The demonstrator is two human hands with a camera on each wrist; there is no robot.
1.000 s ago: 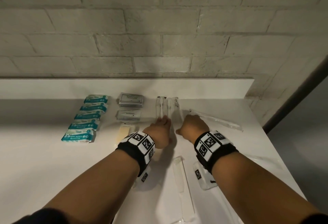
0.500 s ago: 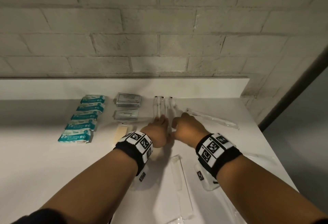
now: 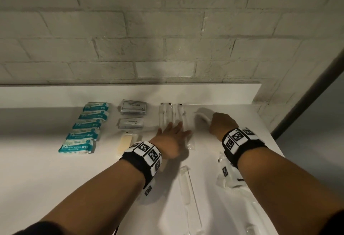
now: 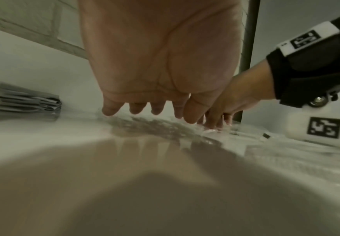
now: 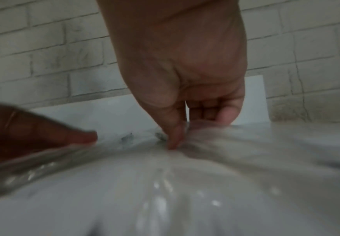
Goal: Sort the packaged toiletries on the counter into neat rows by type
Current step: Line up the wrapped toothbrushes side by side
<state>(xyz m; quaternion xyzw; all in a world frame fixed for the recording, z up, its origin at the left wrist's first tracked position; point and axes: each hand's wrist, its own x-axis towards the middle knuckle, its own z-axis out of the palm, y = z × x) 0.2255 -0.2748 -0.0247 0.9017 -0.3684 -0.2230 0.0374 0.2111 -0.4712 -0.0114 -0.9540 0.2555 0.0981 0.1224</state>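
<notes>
You are leaning over a white counter (image 3: 33,169) that runs from the lower frame up to a low white upstand, and above that a wall of pale grey painted brick (image 3: 167,29) fills the upper half of the head view; a dark grey upright strip (image 3: 307,104) cuts down the right edge. Your left hand (image 3: 170,141) lies flat with fingers spread and straight, pressing on the near ends of the clear-wrapped toothbrushes (image 3: 172,115) lined up side by side at the centre, against the upstand. Your right hand (image 3: 222,125), just right of them, pinches one more wrapped toothbrush (image 3: 202,114) between thumb and curled fingers; it blurs there. At centre left a column of five teal wet-wipe packs (image 3: 87,128) runs toward you. Between the packs and the toothbrushes sit a stack of grey conditioner sachets (image 3: 133,107), a grey toothpaste sachet (image 3: 131,123) below it, and a cream bar in clear wrap (image 3: 125,142) nearest you. A clear-wrapped comb (image 3: 188,188) lies lower centre between your forearms.
</notes>
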